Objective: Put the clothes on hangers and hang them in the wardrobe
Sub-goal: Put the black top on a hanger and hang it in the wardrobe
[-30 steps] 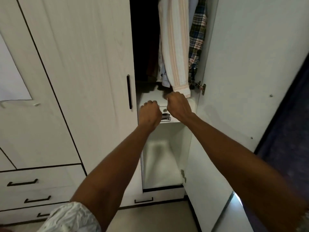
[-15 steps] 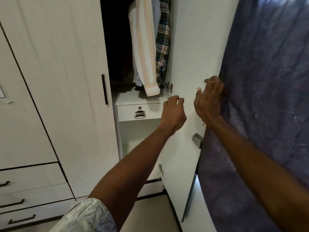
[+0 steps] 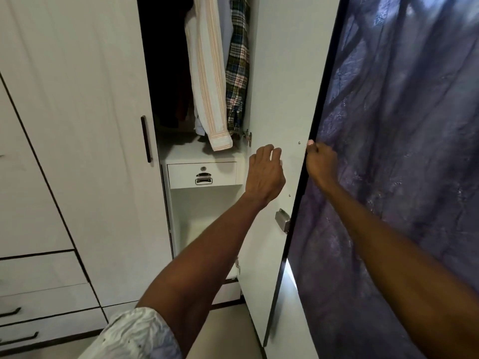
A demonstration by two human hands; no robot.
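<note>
While the right hand point(image 3: 321, 161) grips the wardrobe door point(image 3: 280, 99) edge, the left hand point(image 3: 264, 174) rests loosely curled, seemingly empty; shirts point(image 3: 210, 73) hang inside.

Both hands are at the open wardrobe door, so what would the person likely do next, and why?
Probably swing the door shut. The right hand grips its outer edge, the left hand lies against its inner face, and the shirts already hang inside.
</note>
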